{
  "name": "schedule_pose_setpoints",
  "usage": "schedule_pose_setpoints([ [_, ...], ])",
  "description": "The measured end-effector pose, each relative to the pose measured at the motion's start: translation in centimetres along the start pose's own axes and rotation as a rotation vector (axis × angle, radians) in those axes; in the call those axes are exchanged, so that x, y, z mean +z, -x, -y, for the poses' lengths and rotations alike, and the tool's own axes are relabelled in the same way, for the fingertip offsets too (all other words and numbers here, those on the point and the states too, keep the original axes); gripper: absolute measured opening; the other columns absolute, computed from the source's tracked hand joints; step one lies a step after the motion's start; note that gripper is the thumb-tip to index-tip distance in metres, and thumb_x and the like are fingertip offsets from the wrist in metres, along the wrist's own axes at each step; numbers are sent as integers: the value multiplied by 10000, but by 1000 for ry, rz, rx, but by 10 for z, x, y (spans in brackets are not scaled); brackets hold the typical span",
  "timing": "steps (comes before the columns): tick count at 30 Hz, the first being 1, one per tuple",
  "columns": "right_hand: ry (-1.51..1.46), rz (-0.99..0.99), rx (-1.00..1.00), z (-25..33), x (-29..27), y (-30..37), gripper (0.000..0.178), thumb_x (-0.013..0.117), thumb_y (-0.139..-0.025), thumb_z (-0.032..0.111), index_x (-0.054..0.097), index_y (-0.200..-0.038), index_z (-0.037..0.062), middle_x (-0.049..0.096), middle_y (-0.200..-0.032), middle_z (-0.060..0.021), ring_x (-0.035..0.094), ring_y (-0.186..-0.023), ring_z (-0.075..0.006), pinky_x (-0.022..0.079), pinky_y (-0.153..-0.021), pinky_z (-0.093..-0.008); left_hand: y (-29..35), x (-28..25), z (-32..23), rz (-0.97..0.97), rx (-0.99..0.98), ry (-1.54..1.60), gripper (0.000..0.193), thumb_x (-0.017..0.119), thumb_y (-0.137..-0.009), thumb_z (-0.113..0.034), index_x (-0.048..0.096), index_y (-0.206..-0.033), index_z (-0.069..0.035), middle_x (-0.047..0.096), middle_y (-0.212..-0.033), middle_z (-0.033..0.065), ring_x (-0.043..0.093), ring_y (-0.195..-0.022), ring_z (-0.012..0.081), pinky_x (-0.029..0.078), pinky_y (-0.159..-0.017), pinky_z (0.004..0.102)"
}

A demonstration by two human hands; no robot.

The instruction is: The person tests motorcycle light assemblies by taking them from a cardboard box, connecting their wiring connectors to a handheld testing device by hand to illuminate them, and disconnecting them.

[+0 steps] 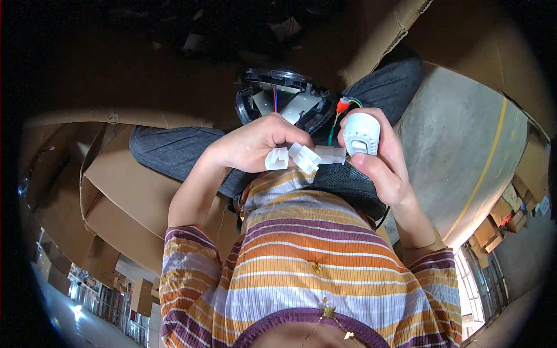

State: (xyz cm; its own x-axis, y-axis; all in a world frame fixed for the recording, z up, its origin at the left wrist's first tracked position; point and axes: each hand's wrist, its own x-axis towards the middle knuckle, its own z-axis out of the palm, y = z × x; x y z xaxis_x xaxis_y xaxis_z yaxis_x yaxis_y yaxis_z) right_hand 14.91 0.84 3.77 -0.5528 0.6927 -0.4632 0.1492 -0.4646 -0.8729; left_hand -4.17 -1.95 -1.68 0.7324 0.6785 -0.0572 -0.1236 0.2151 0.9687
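My left hand (pixel 261 139) is closed in front of my chest around several small, translucent white plastic pieces (pixel 306 158) that stick out past the fingers. Across from it, my right hand (pixel 387 159) grips a white, round-ended plastic housing (pixel 361 134) with a ribbed edge and a slot, the thumb pressed against its lower end. Just above this housing shows a red-orange plug (pixel 343 105) with thin coloured wires; a green wire runs down beside the fingers. Beyond my left hand lies a black plastic assembly (pixel 278 78) with pale metal plates and red and blue wires.
My legs (pixel 174 152) are folded on either side of the black assembly. Brown cardboard (pixel 130 180) lies at the left, and a cardboard flap (pixel 386 35) rises at the upper right. Grey floor with a yellow line (pixel 481 174) stretches right; stacked boxes (pixel 493 229) stand farther off.
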Motion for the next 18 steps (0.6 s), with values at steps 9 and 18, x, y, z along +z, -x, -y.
schedule_pose_setpoints([
  [9,169,8,-98,4,0,-3,307,461,-692,172,386,-921,-18,447,-727,-67,422,-650,-118,346,-586,-221,4,3,-5,-67,-7,-128,206,577,-624,-156,498,-722,6,521,-654,121,511,-610,282,386,-516,310],
  [18,296,-135,-174,4,5,-16,233,490,-706,162,432,-847,-15,483,-651,-71,460,-566,-122,370,-530,-219,1,10,-17,-188,-33,-178,157,581,-621,-89,525,-743,-9,535,-655,117,526,-613,263,401,-528,302],
])
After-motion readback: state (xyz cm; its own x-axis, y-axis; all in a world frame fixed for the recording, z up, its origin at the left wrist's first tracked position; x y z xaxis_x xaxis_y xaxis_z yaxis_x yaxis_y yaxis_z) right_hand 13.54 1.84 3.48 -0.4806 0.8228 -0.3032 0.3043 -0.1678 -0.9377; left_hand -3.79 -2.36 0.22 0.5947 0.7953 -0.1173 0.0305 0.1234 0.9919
